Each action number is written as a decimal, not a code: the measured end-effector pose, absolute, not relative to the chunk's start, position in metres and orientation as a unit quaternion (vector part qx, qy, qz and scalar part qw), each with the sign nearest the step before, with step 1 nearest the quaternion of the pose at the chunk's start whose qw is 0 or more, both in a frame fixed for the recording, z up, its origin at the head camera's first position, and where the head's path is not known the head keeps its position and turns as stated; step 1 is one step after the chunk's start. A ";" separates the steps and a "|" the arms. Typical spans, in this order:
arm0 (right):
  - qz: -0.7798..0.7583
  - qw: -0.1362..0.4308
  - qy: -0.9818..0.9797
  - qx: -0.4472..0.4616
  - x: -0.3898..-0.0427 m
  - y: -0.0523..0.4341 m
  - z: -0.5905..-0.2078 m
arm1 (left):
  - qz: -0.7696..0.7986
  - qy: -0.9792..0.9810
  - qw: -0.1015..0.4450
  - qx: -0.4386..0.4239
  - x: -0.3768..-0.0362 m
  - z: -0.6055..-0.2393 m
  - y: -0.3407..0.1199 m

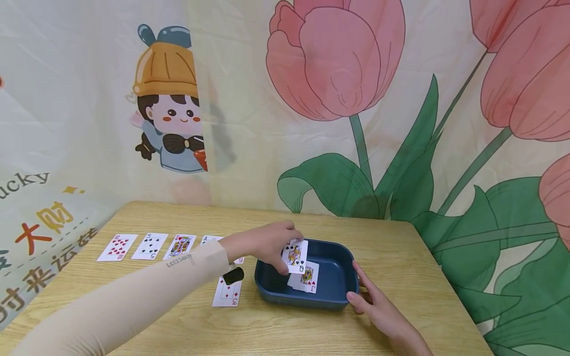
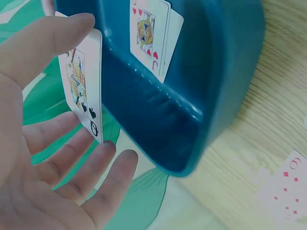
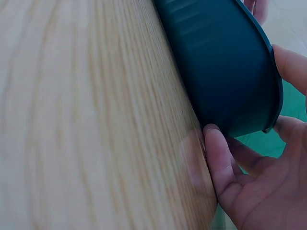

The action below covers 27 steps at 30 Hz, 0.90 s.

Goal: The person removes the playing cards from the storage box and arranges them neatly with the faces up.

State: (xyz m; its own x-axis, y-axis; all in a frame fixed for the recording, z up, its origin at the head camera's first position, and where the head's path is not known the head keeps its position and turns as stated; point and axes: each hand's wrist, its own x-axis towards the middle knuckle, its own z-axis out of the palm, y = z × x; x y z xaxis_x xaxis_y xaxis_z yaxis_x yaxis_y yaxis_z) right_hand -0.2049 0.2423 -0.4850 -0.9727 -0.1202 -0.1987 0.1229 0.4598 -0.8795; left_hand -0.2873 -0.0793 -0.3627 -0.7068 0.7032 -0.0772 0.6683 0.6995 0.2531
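Note:
My left hand [image 1: 269, 244] pinches a queen of spades [image 1: 296, 256] between thumb and fingers, above the left part of a dark blue rectangular tray [image 1: 336, 298]. In the left wrist view the queen of spades [image 2: 76, 86] is tilted on edge beside the tray's rim. Inside the tray lies a jack of hearts [image 1: 310, 279], overlapping at least one other card. My right hand [image 1: 378, 306] holds the tray's right side near the front corner. The right wrist view shows one finger at the rim and others curled low against the tray's wall [image 3: 230, 72].
Left of the tray, a row on the wooden table [image 1: 178, 321] has a red ten [image 1: 118, 247], a black five [image 1: 150, 246], a picture card [image 1: 179, 245] and an ace [image 1: 211, 239], partly covered by my arm. A three of diamonds [image 1: 227, 295] lies nearer; a diamonds card [image 2: 288, 189] shows partly.

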 end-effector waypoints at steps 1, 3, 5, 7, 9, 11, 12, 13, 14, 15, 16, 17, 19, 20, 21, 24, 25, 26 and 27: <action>-0.519 0.118 0.847 0.003 -0.205 0.242 -0.485 | 0.111 0.918 0.083 0.371 -0.286 -0.362 -0.083; -0.518 0.118 0.847 0.008 -0.205 0.242 -0.486 | 0.127 0.919 0.079 0.366 -0.284 -0.361 -0.093; -0.517 0.117 0.848 0.011 -0.205 0.242 -0.486 | 0.137 0.920 0.073 0.361 -0.282 -0.359 -0.104; -0.516 0.117 0.848 0.010 -0.206 0.242 -0.486 | 0.145 0.920 0.061 0.359 -0.279 -0.356 -0.117; -0.517 0.116 0.848 0.008 -0.206 0.242 -0.487 | 0.152 0.920 0.051 0.357 -0.276 -0.354 -0.131; -0.517 0.117 0.848 0.005 -0.206 0.242 -0.486 | 0.159 0.919 0.042 0.359 -0.272 -0.353 -0.146; -0.517 0.117 0.848 0.003 -0.206 0.243 -0.486 | 0.163 0.918 0.037 0.360 -0.271 -0.353 -0.154; -0.517 0.117 0.848 0.003 -0.205 0.243 -0.486 | 0.166 0.917 0.033 0.360 -0.269 -0.354 -0.162; -0.517 0.117 0.848 0.000 -0.205 0.243 -0.486 | 0.170 0.918 0.032 0.357 -0.267 -0.355 -0.170; -0.518 0.117 0.847 -0.003 -0.205 0.243 -0.486 | 0.172 0.919 0.031 0.354 -0.265 -0.356 -0.178; -0.519 0.116 0.847 -0.007 -0.205 0.243 -0.486 | 0.172 0.921 0.030 0.350 -0.263 -0.357 -0.185; -0.520 0.116 0.846 -0.010 -0.204 0.243 -0.486 | 0.172 0.922 0.031 0.345 -0.260 -0.359 -0.193; -0.520 0.116 0.846 -0.009 -0.205 0.242 -0.486 | 0.170 0.926 0.030 0.335 -0.255 -0.362 -0.206; -0.521 0.116 0.846 -0.009 -0.205 0.242 -0.486 | 0.168 0.929 0.031 0.328 -0.252 -0.364 -0.213; -0.522 0.116 0.845 -0.008 -0.205 0.242 -0.486 | 0.164 0.931 0.030 0.325 -0.250 -0.365 -0.219; -0.520 0.116 0.846 -0.005 -0.204 0.242 -0.485 | 0.155 0.936 0.031 0.314 -0.244 -0.372 -0.234; -0.522 0.116 0.845 -0.008 -0.204 0.242 -0.485 | 0.152 0.938 0.033 0.310 -0.243 -0.375 -0.238; -0.524 0.115 0.844 -0.010 -0.203 0.243 -0.485 | 0.148 0.940 0.035 0.306 -0.241 -0.378 -0.243; -0.525 0.115 0.843 -0.012 -0.203 0.243 -0.485 | 0.146 0.941 0.037 0.303 -0.240 -0.381 -0.247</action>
